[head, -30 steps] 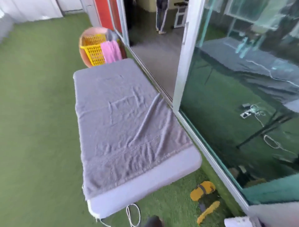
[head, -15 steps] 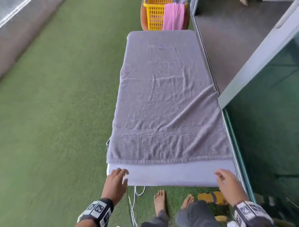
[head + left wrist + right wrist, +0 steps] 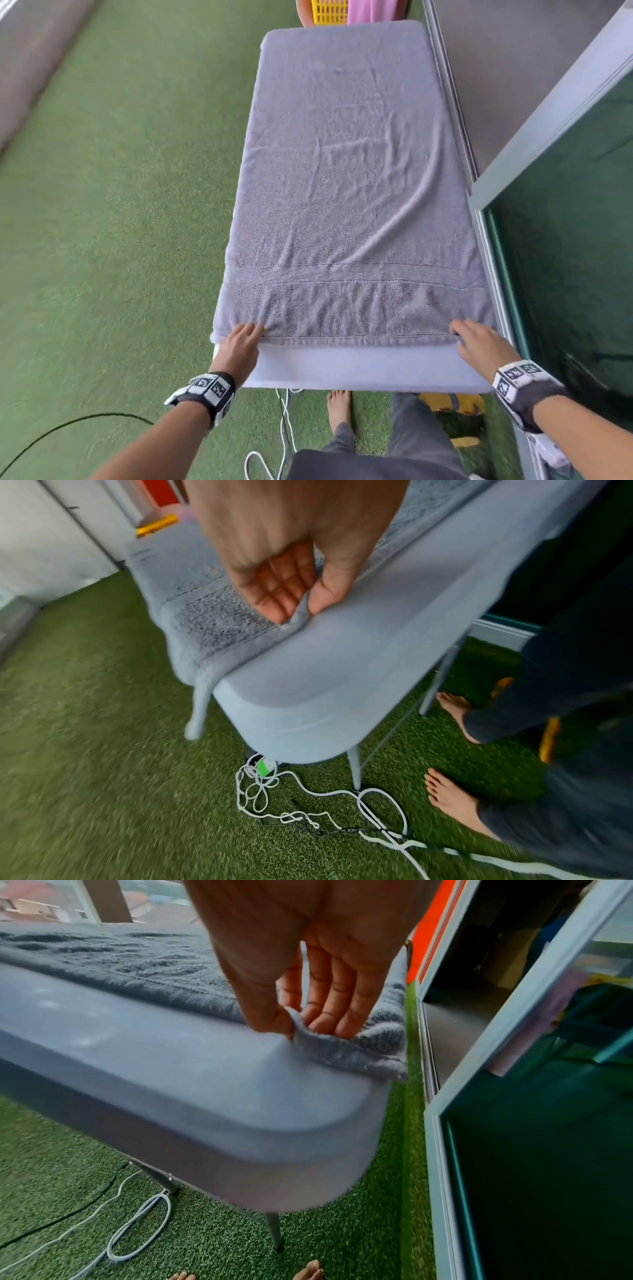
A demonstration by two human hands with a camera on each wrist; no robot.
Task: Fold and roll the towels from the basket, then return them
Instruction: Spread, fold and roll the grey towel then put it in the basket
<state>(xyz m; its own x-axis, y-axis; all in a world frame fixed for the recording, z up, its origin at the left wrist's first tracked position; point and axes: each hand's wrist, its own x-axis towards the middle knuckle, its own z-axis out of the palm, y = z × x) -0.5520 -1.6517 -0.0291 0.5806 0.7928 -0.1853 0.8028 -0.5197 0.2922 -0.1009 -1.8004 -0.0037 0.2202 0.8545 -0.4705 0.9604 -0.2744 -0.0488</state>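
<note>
- Towel, grey, lying spread flat w/ wrinkles over most of the counter; near strip of the counter top showing bare.
- Towel's near hem running across btwn both hands; woven band sitting just beyond it.
- Left hand pinching the towel's near-left corner: in the left wrist view, thumb and fingers closing on a raised fold of the hem, cloth btwn them.
- Right hand pinching the near-right corner: in the right wrist view, thumb under a lifted flap, fingers on top, corner crumpling just beside the counter's rounded edge.
- Both wrists wearing bands w/ black-and-white marker squares; left band, right band.
- Yellow basket sitting on the floor past the counter's far end, pink towel draping over its rim; only partly in frame.
- Person standing barefoot at the near end, one foot on green turf.
- White cable lying tangled on the turf under the counter; black cable curving at lower left.
- Yellow sandals lying near the right foot, partly hidden.
- Glass door frame standing along the counter's right side.
</note>
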